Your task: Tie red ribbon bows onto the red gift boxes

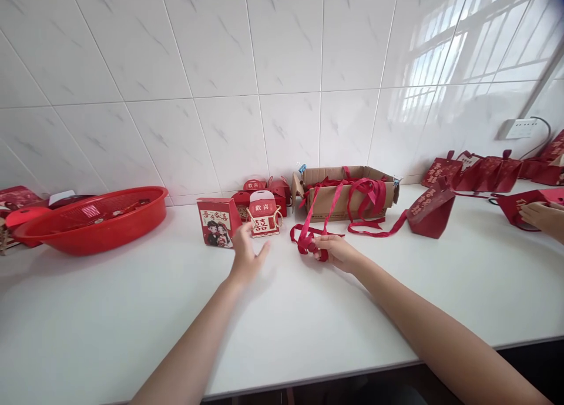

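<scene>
My right hand (338,252) is closed on a crumpled length of red ribbon (305,243), low over the white table. Strands of it run up to an open cardboard box (368,202) filled with more red ribbon. My left hand (247,255) has its thumb spread away from the fingers and appears to hold nothing. Its fingertips overlap the space between a red box with a cartoon couple (217,223) and a small red-and-white gift box (264,214) with a cord handle. Whether they touch either box is unclear.
A red plastic basket (101,228) with items inside stands at left. On the right, a red pouch-shaped box (432,211) lies near several similar ones (480,173) along the tiled wall. Another person's hand (544,218) holds a red box (513,208) at the right edge.
</scene>
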### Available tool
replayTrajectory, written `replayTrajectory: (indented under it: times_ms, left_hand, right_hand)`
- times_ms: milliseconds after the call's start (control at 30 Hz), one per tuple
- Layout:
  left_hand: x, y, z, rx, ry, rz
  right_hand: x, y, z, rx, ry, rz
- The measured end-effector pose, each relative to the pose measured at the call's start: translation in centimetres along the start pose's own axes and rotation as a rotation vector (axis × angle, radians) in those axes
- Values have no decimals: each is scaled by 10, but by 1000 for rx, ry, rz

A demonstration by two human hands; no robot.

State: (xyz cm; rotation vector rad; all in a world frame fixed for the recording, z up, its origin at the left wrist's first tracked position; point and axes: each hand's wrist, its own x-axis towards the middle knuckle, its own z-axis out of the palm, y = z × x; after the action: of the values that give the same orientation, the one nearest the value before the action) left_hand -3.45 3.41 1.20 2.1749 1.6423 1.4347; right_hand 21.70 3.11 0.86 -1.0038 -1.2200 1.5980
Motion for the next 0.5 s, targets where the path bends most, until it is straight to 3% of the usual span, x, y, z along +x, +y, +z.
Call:
replayTrajectory:
  times_ms: [100, 167, 267, 400, 500]
  left_hand:
    - [-12, 24, 2, -173, -341, 75]
    - [-17, 36, 3, -200, -465, 152]
    - [-17, 41, 3, -193, -480, 231]
    - [-12, 33, 2, -145, -492, 279]
    - [-9, 27, 2, -70, -393, 363]
  right_hand:
    - [-4, 1, 15, -42, -80, -16]
    - [-6, 4, 25, -73, -128, -32]
    - [-7, 6, 32, -136, -131, -49]
    - [-10, 3, 29, -287, -102, -65]
    - [-12, 0, 26, -325, -180, -37]
